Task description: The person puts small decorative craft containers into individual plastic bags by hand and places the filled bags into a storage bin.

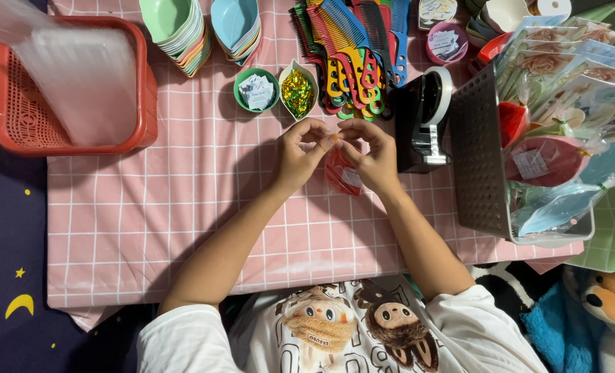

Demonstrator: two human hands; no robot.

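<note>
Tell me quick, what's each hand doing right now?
Left hand: closed, pinching the top of the small red packet.
Right hand: closed, pinching the same packet.

Left: red basket (10,114) holding clear bags (79,76)
Top: coloured combs (352,52), stacked dishes (179,27)
Right: black tape dispenser (425,117), grey tray (476,159)

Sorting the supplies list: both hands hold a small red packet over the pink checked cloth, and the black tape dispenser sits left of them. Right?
Not quite. The head view shows the black tape dispenser to the right of the hands, not left. The left hand and right hand do hold the red packet over the pink checked cloth.
</note>
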